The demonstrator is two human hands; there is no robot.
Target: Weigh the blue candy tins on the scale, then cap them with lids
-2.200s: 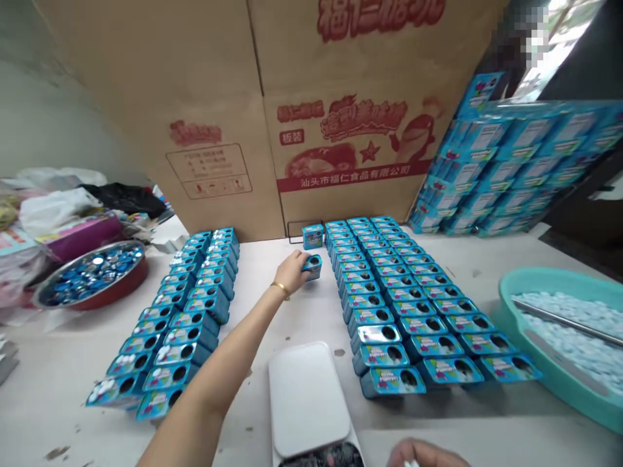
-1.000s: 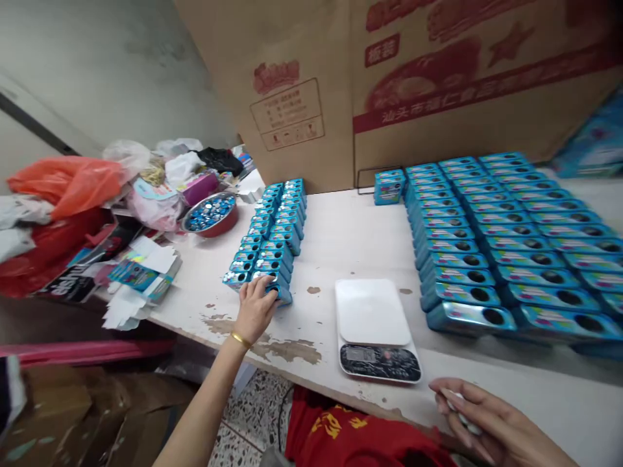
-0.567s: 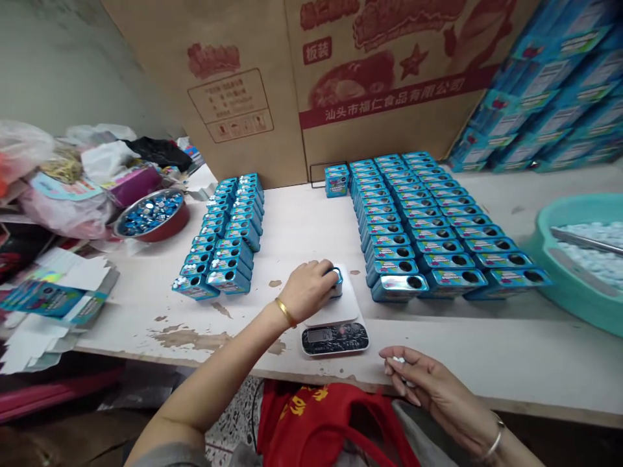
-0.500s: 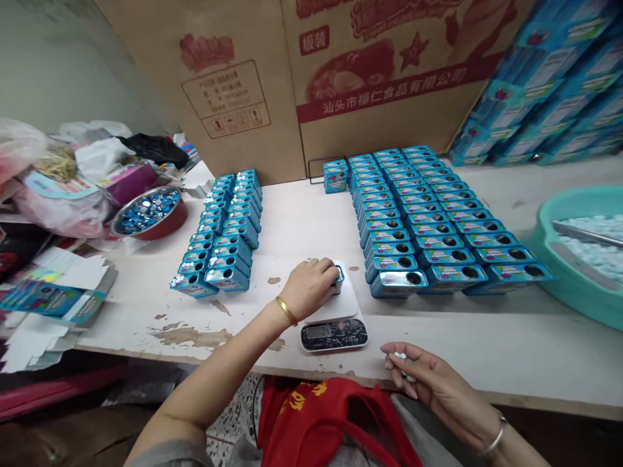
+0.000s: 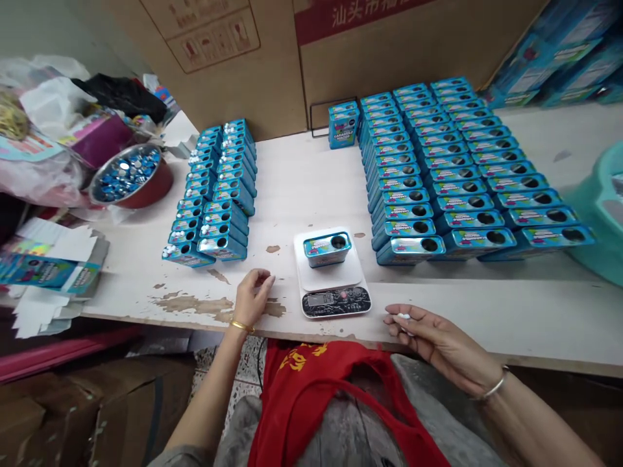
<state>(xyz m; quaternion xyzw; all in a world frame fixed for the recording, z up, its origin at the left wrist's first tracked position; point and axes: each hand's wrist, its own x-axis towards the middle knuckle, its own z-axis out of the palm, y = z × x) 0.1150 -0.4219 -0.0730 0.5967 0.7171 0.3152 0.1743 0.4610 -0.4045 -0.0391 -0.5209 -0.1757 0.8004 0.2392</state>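
One blue tin with a dark round hole in its top stands upright on the white digital scale, in the middle of the counter. Just left of the scale I see the left hand, its fingers loosely curved and parted, near the counter's near edge. On the right, the right hand pinches small white candies between its fingers. Two columns of similar tins stand to the left, white candies lying on some tops; three columns fill the right. Far left sits a red-sided bowl of shiny blue and silver pieces.
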